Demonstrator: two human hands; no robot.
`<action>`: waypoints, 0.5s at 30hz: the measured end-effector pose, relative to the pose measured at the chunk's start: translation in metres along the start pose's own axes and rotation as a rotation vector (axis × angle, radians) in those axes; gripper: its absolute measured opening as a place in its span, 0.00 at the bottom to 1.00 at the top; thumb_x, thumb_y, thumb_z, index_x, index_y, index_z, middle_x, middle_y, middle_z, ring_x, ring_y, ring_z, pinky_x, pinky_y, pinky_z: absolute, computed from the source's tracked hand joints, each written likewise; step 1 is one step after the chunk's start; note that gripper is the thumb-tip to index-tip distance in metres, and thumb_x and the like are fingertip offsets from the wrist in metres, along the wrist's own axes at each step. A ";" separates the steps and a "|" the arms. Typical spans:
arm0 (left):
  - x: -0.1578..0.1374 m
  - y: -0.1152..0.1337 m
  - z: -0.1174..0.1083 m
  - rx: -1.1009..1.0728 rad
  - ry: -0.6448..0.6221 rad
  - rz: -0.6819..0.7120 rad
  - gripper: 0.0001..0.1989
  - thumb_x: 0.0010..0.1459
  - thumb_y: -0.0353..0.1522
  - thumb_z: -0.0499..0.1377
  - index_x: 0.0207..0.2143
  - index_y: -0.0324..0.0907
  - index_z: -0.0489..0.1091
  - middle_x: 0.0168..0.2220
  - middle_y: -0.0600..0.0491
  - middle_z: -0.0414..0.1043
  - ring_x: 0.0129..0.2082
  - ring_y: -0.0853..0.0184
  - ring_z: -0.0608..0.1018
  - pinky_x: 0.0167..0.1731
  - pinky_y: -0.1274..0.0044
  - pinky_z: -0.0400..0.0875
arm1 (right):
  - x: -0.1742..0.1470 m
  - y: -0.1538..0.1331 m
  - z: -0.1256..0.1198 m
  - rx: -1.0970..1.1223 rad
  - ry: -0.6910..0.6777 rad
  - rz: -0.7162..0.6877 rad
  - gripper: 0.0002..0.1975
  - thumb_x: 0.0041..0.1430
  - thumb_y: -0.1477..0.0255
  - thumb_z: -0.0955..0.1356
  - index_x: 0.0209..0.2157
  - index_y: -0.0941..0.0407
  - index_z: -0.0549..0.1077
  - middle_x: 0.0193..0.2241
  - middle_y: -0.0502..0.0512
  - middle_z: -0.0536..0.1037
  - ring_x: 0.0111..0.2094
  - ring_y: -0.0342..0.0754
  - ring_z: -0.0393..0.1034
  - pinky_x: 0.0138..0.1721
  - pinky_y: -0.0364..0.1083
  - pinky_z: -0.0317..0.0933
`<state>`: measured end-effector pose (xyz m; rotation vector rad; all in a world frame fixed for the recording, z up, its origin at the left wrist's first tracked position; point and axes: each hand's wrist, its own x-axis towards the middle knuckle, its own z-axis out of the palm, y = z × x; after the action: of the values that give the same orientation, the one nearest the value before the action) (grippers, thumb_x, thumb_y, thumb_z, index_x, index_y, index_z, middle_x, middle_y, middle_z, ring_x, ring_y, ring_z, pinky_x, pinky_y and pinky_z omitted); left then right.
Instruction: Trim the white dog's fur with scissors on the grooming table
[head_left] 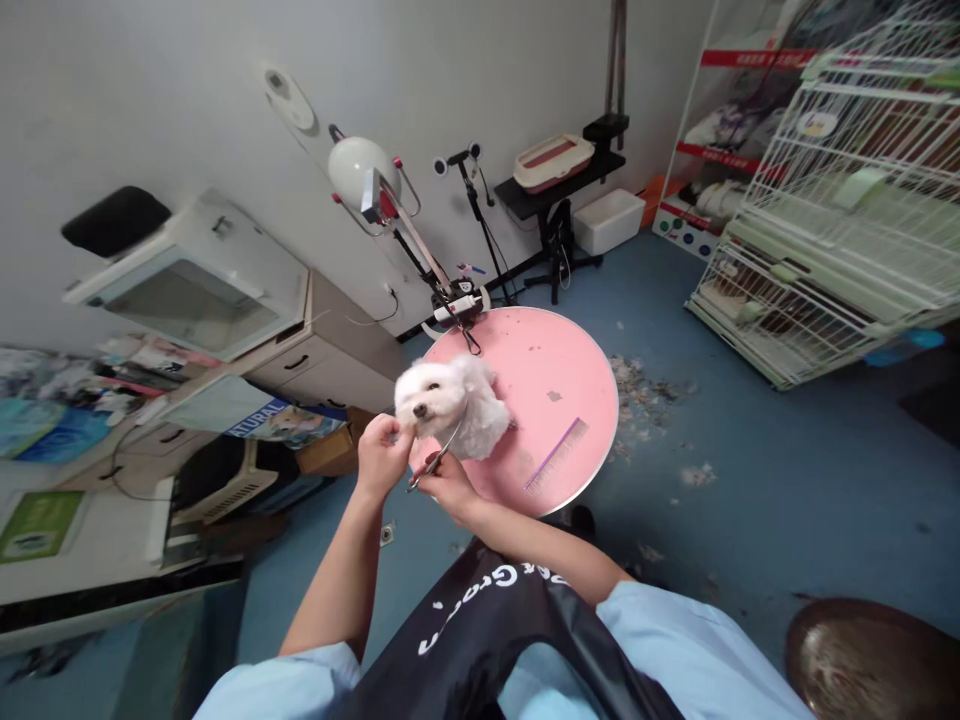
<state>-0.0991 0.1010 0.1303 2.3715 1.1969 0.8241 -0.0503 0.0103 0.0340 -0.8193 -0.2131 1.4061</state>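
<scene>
A small white fluffy dog (484, 420) sits at the left part of a round pink grooming table (559, 370), its face turned toward me. My left hand (382, 455) is closed at the side of its muzzle, fingers pinched on the fur there. In my right hand (448, 487) is a pair of grooming scissors (454, 437), the blades pointing up beside the dog's chin and neck. I cannot tell whether the blades are parted. To the right of the dog lies a purple-backed comb (556, 456), near the table's front edge.
A dryer on a stand (360, 168) and a post with a black lead loop (471, 342) rise behind the table. Wire cages (847, 200) stand right, a white cabinet (202, 280) left. Cut hair (645, 400) litters the floor; a brown round stool (862, 660) is at lower right.
</scene>
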 end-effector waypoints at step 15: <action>-0.015 -0.006 0.007 -0.085 0.153 -0.112 0.17 0.54 0.38 0.59 0.18 0.41 0.60 0.20 0.57 0.59 0.22 0.74 0.62 0.26 0.80 0.58 | 0.012 0.000 -0.031 -0.188 -0.089 -0.021 0.19 0.43 0.79 0.71 0.34 0.50 0.59 0.28 0.43 0.74 0.35 0.50 0.72 0.43 0.51 0.63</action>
<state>-0.1054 0.0925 0.1167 2.1854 1.3136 1.0124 -0.0298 0.0102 0.0080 -0.9064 -0.4254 1.4190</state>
